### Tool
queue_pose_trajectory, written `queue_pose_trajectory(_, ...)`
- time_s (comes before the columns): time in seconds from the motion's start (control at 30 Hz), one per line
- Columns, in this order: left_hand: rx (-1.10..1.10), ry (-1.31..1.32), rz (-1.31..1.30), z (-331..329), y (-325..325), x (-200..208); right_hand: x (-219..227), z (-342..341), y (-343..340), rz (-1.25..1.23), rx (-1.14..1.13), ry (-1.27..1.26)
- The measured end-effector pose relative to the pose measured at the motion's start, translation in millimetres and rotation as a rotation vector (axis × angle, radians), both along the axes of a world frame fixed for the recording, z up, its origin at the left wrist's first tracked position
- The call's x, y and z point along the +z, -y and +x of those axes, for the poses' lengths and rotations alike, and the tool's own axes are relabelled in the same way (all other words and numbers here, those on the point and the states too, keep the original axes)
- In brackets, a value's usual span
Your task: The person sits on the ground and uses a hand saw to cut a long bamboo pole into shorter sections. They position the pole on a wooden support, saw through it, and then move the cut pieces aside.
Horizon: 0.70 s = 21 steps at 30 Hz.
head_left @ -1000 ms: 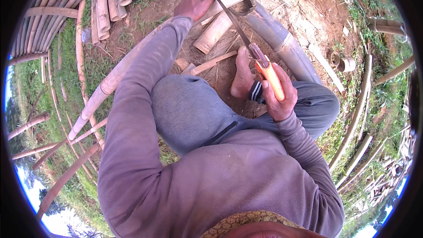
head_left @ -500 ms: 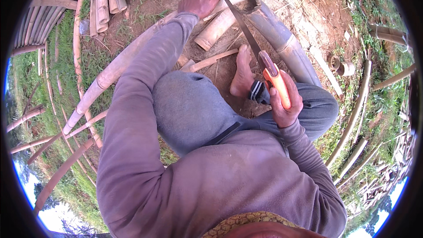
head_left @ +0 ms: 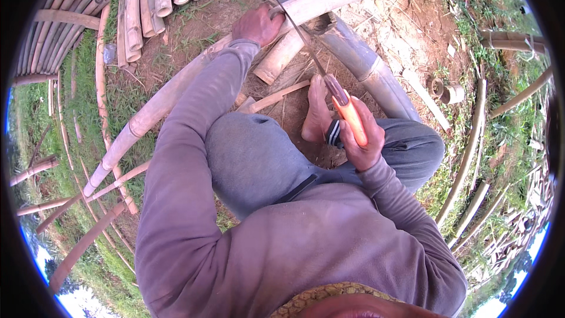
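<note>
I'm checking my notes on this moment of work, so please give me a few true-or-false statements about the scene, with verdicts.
1. The right hand holds a saw by its orange handle. True.
2. The left hand is on the long, pale bamboo pole. True.
3. The saw's blade points back toward the person's chest. False: it points away from the body and crosses the pole in view.
4. The thick greyish bamboo passes under the long pole. True.
5. The visible foot wears a boot. False: it is bare.
6. The person's trousers are bright red. False: they are grey-blue.
</note>
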<state>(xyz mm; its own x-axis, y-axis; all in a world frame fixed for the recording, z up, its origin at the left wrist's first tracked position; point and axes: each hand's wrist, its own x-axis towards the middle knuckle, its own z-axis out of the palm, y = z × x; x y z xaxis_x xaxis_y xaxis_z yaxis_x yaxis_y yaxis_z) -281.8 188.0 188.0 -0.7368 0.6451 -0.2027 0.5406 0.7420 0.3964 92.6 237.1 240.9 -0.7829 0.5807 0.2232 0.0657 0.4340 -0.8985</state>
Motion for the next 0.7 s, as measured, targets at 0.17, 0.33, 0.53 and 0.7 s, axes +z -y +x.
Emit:
queue_pose_trajectory(0.17,-0.009,0.036,0.041,-10.2,-4.4,-1.0,3.7,-104.2,-32.0,0.041,-0.081,-0.106)
queue_pose_trajectory(0.33,0.016,-0.048,0.077,-3.6,-0.7,-0.7,40.3,-41.6,-57.5,0.268,-0.188,-0.208)
queue_pose_trajectory(0.53,0.064,0.061,0.789,-44.3,22.9,-39.8,17.8,-3.7,-178.1,0.745,-0.644,-0.048)
queue_pose_trajectory(0.7,-0.078,0.291,0.796,1.5,66.3,48.9,-52.1,53.9,-278.6,0.741,-0.751,0.422)
